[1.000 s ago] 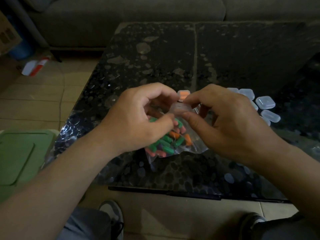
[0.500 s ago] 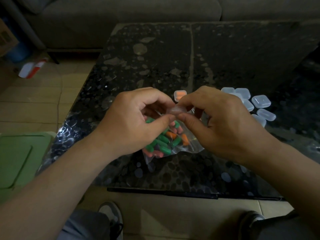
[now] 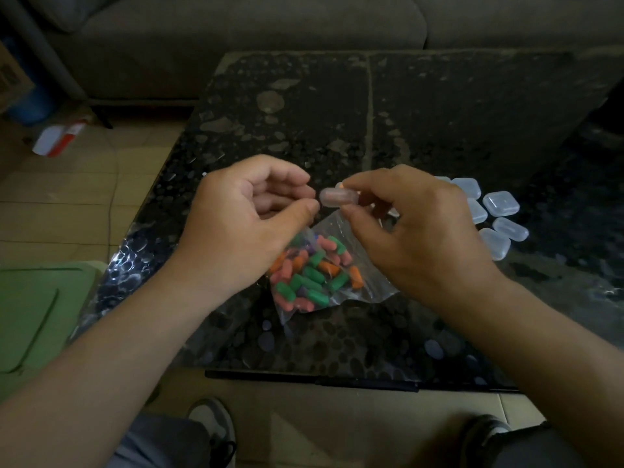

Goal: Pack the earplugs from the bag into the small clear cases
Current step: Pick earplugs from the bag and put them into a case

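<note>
A clear plastic bag (image 3: 358, 275) of green, orange and pink earplugs (image 3: 309, 275) lies on the dark table between my hands. My right hand (image 3: 415, 231) pinches a small clear case (image 3: 336, 197) between thumb and fingers, held above the bag; something pinkish shows inside it. My left hand (image 3: 246, 224) hovers just left of the case with its fingers curled and holds nothing. Several empty clear cases (image 3: 496, 217) lie in a cluster on the table behind my right hand.
The dark patterned table (image 3: 337, 113) stretches away toward a grey sofa (image 3: 236, 38). A green bin lid (image 3: 37, 315) sits low at the left, and a red-and-white item (image 3: 60, 138) lies on the tiled floor. My shoes show below the table edge.
My left hand has let go of the case and drawn slightly left. My right hand now holds the case alone, lifted a little off the bag.
</note>
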Tool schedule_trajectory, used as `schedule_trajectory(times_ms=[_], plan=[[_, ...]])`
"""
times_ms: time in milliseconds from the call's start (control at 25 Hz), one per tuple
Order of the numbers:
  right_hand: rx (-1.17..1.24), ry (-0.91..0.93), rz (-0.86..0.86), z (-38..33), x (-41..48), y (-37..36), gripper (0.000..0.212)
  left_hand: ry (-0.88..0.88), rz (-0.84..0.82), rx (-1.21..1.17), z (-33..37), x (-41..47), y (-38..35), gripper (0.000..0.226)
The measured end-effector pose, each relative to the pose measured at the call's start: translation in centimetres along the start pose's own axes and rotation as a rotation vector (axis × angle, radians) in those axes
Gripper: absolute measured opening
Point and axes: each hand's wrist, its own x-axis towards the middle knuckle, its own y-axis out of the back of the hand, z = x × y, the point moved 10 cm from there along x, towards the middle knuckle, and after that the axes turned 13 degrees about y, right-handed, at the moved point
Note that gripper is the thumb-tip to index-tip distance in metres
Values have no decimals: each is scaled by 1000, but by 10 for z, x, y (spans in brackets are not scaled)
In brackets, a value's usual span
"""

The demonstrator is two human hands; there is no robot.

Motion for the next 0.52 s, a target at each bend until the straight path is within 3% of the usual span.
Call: schedule_trajectory(times_ms=[120, 280, 520], plan=[[-25, 18, 73, -4, 8, -4, 28, 61, -4, -111, -4, 2, 6, 34], [-17, 64, 104, -13, 23, -18, 35, 93, 39, -229, -6, 6, 21, 42], [233, -8, -210, -19, 30, -65, 67, 169, 92, -197, -25, 17, 35, 43]])
